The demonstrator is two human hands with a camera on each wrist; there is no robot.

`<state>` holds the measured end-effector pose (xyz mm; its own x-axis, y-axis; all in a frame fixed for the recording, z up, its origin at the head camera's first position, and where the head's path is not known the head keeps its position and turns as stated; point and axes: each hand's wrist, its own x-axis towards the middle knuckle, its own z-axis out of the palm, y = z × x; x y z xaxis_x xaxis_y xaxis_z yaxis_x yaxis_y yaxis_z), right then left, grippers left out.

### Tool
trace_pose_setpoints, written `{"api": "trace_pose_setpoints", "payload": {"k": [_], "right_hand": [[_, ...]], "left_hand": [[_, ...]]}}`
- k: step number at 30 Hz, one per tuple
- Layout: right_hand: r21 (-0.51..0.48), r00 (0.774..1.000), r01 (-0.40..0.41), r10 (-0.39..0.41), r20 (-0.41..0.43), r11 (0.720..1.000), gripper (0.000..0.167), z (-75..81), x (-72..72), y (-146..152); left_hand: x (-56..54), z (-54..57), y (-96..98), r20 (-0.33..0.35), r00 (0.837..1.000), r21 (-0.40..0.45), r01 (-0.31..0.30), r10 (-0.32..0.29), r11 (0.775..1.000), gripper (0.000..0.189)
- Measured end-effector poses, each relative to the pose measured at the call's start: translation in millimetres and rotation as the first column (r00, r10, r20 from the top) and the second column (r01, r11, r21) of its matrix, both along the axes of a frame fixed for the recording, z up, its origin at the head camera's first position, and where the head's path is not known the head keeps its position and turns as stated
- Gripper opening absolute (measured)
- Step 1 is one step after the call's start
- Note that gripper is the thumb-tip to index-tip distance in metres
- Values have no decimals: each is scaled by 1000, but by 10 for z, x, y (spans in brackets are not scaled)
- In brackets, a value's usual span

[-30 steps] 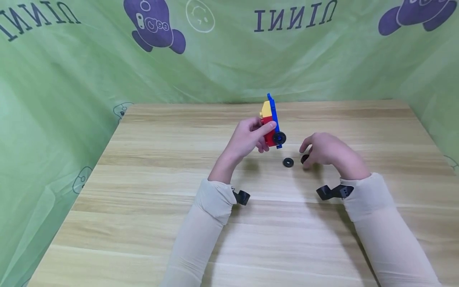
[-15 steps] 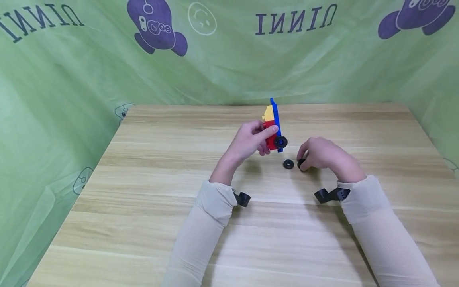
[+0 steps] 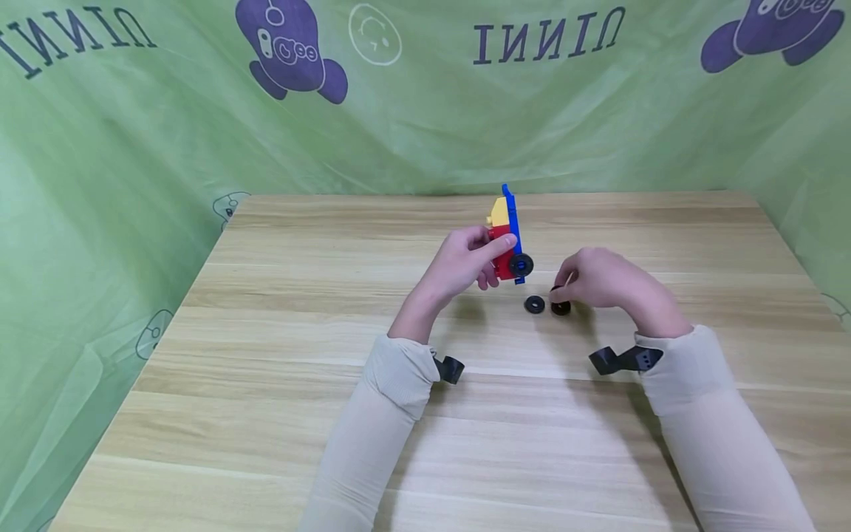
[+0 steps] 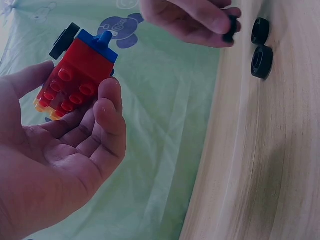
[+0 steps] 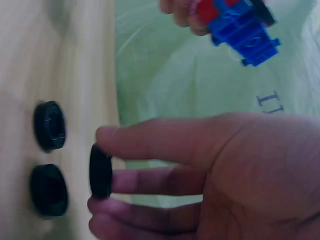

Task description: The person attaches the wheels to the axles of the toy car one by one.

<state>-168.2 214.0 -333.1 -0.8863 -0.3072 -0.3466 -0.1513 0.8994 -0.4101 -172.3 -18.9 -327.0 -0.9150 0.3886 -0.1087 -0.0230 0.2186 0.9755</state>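
My left hand point(image 3: 459, 258) holds a toy car of building bricks point(image 3: 503, 267) above the table, thumb along its side. The car stands on end, with a blue base point(image 5: 247, 32), a red brick and a yellow sloped brick. A black wheel point(image 3: 521, 265) sits on its lower end. My right hand point(image 3: 601, 277) pinches another black wheel point(image 5: 101, 171) edge-on between thumb and fingers, just over the table. Beneath it lie two more black wheels, one to the left point(image 3: 534, 304) and one right under the fingertips point(image 3: 561, 307).
The wooden table point(image 3: 299, 414) reaches back to a green printed cloth point(image 3: 412, 133) that hangs behind and at the sides. Black wrist cameras are strapped at the left cuff point(image 3: 449, 369) and the right cuff point(image 3: 621, 359).
My right hand has moved left and down to the wheels, then risen slightly with one pinched, leaving another flat beneath it. The left hand and car have barely moved.
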Motion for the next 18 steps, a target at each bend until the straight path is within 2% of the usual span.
{"api": "trace_pose_setpoints", "payload": {"k": [7,11,14,18], "right_hand": [[-106,996,15,-24,-82,994,32,156,75,12],[-172,984,35,-64,-166,984,36,236,131,-8],[-255,958,81,-146,-247,963,36,289,193,-52],[-409,888,142,-298,-350,901,38,330,272,-135]], "left_hand": [[-2,0,1,7,1000,-12,2,-2,1000,35],[-2,-19,12,2,1000,-34,16,-16,999,35],[0,-38,28,-8,1000,-52,30,-31,998,35],[12,-54,56,-16,999,-86,50,-51,995,35]]}}
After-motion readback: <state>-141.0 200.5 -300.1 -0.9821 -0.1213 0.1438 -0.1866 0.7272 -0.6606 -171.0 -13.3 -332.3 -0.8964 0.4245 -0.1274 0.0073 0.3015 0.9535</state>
